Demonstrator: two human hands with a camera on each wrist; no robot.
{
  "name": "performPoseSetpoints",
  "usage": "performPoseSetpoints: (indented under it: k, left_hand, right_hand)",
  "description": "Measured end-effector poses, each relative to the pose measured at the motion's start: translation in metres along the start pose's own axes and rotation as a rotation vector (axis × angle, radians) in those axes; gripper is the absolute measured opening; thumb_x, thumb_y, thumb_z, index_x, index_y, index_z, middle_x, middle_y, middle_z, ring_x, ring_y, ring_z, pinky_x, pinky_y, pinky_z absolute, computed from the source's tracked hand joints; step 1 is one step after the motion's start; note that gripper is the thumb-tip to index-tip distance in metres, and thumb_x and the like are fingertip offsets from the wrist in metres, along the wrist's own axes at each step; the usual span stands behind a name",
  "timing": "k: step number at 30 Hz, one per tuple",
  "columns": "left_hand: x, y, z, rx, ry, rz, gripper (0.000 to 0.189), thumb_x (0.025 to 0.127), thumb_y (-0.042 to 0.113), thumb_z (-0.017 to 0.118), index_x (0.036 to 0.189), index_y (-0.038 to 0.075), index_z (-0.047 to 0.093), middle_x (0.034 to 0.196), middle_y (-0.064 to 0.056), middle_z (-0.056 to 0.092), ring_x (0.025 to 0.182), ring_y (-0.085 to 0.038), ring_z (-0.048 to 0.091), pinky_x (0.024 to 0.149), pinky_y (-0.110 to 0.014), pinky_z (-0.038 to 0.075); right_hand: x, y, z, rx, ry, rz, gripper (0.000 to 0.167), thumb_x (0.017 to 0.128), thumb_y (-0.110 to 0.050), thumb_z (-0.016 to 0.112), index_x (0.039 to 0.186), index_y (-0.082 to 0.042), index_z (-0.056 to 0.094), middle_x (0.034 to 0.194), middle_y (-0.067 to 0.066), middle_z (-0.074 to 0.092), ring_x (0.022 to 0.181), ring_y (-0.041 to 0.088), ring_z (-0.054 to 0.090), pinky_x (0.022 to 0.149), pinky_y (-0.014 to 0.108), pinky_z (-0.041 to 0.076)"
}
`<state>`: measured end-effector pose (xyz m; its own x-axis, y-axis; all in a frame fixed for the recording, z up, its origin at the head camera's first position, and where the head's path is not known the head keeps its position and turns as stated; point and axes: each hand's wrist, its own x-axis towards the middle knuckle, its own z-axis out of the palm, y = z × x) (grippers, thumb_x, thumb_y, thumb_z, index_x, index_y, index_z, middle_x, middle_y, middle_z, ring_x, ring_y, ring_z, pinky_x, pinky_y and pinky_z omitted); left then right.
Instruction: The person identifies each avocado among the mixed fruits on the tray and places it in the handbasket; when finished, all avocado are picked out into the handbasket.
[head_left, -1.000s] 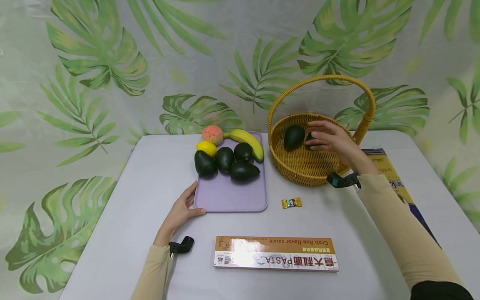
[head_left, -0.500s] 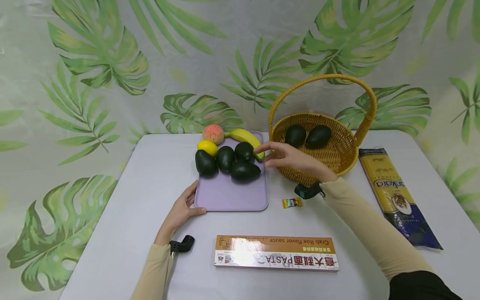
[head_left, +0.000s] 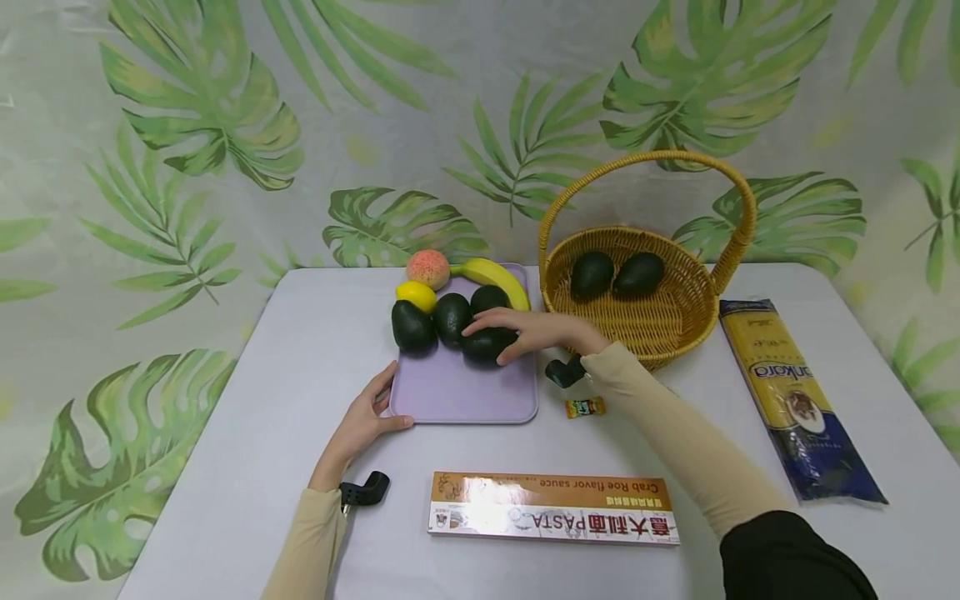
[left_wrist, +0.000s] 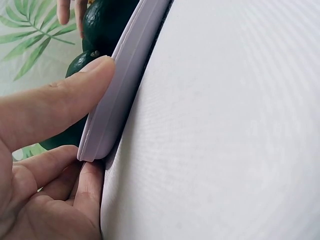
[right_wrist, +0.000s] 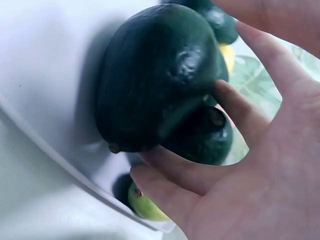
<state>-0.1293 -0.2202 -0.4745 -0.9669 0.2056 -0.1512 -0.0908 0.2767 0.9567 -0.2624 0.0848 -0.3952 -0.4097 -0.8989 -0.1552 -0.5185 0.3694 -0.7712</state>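
In the head view, a lilac tray (head_left: 465,400) bears several dark green avocados, a yellow lemon (head_left: 416,296), a peach (head_left: 428,269) and a banana (head_left: 487,273). My left hand (head_left: 366,425) grips the near left corner of the tray; the left wrist view has its thumb over the rim and fingers at the corner. My right hand (head_left: 536,329) reaches over the tray's right edge to the front avocado (head_left: 483,346). Its fingers spread loosely about that avocado (right_wrist: 155,75) in the right wrist view, and part of the thumb lies outside that view.
A wicker basket (head_left: 626,321) with a tall handle holds two avocados (head_left: 637,275) right of the tray. In front are a small candy packet (head_left: 585,407) and a pasta box (head_left: 553,508). A yellow and blue pasta bag (head_left: 802,408) lies far right.
My right hand has left the second avocado in the basket and moved left to the front avocado on the tray. The left hand still holds the tray's corner.
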Motion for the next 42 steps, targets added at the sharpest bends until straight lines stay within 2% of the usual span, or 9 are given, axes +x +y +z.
performPoseSetpoints:
  k: [6,9,13,21,27,30,34,38,42]
  left_hand:
    - [-0.002,0.006,0.001,-0.009,-0.007,-0.009,0.095,0.08,-0.003,0.074,0.152,0.0,0.013,0.156,-0.022,0.01,0.14,-0.036,0.021,0.111,-0.036,0.027]
    - [0.001,-0.004,0.0,0.003,0.0,0.012,0.096,0.08,0.0,0.075,0.153,0.003,0.013,0.157,-0.021,0.011,0.14,-0.035,0.022,0.111,-0.034,0.028]
    - [0.001,-0.004,-0.001,-0.005,0.003,0.018,0.095,0.08,0.001,0.075,0.153,0.004,0.014,0.157,-0.02,0.011,0.14,-0.035,0.022,0.111,-0.035,0.029]
    - [0.0,-0.006,0.001,-0.013,0.0,0.007,0.097,0.08,0.0,0.075,0.153,0.004,0.013,0.157,-0.021,0.011,0.14,-0.035,0.022,0.111,-0.036,0.028]
    - [0.0,-0.001,0.001,-0.013,-0.003,-0.014,0.096,0.08,-0.001,0.075,0.153,0.003,0.013,0.156,-0.021,0.01,0.14,-0.034,0.021,0.111,-0.033,0.028]
    - [-0.002,0.005,0.001,-0.026,-0.011,-0.022,0.095,0.079,-0.005,0.074,0.152,-0.001,0.012,0.156,-0.024,0.01,0.14,-0.037,0.02,0.111,-0.036,0.027]
    - [-0.002,0.007,0.001,-0.037,-0.013,-0.024,0.095,0.079,-0.005,0.073,0.152,-0.001,0.012,0.156,-0.024,0.009,0.14,-0.037,0.02,0.111,-0.037,0.027]
    - [0.001,-0.002,0.0,-0.029,-0.004,-0.017,0.096,0.08,-0.002,0.075,0.153,0.003,0.013,0.157,-0.021,0.011,0.14,-0.034,0.021,0.11,-0.033,0.029]
    - [0.002,-0.006,-0.001,-0.013,0.0,-0.008,0.097,0.08,0.0,0.075,0.153,0.005,0.013,0.157,-0.02,0.01,0.14,-0.033,0.021,0.11,-0.034,0.029]
  right_hand:
    - [0.009,0.002,0.007,-0.076,-0.043,0.042,0.054,0.085,-0.004,0.062,0.138,-0.011,0.051,0.155,0.018,0.017,0.141,0.034,0.012,0.11,0.051,0.025]
    - [0.01,-0.001,0.011,-0.14,-0.013,0.055,0.053,0.085,0.001,0.064,0.135,-0.015,0.055,0.153,0.018,0.021,0.139,0.034,0.019,0.107,0.047,0.031]
    - [0.009,-0.001,0.018,-0.186,0.052,0.075,0.051,0.086,0.001,0.066,0.131,-0.02,0.058,0.146,0.017,0.029,0.132,0.031,0.031,0.103,0.044,0.037]
    - [-0.007,-0.004,0.018,-0.07,0.205,0.035,0.045,0.088,-0.017,0.069,0.131,-0.023,0.056,0.132,0.011,0.037,0.119,0.028,0.038,0.098,0.047,0.04]
    - [-0.04,-0.011,-0.002,0.083,0.3,0.021,0.049,0.092,-0.021,0.065,0.137,-0.019,0.049,0.138,0.011,0.035,0.112,0.028,0.043,0.09,0.042,0.044]
    - [-0.063,-0.009,-0.012,0.18,0.345,0.041,0.051,0.093,-0.019,0.063,0.14,-0.016,0.043,0.144,0.011,0.032,0.117,0.03,0.044,0.095,0.044,0.044]
    - [-0.098,0.0,-0.027,0.227,0.457,0.124,0.054,0.093,-0.02,0.063,0.142,-0.018,0.039,0.146,0.01,0.031,0.132,0.031,0.032,0.103,0.053,0.037]
    - [-0.133,0.015,-0.038,0.216,0.576,0.231,0.054,0.095,-0.023,0.062,0.143,-0.019,0.039,0.147,0.012,0.028,0.134,0.034,0.025,0.098,0.058,0.038]
    - [-0.162,0.032,-0.045,0.212,0.648,0.336,0.054,0.096,-0.029,0.059,0.145,-0.02,0.038,0.149,0.009,0.025,0.119,0.032,0.04,0.09,0.053,0.044]
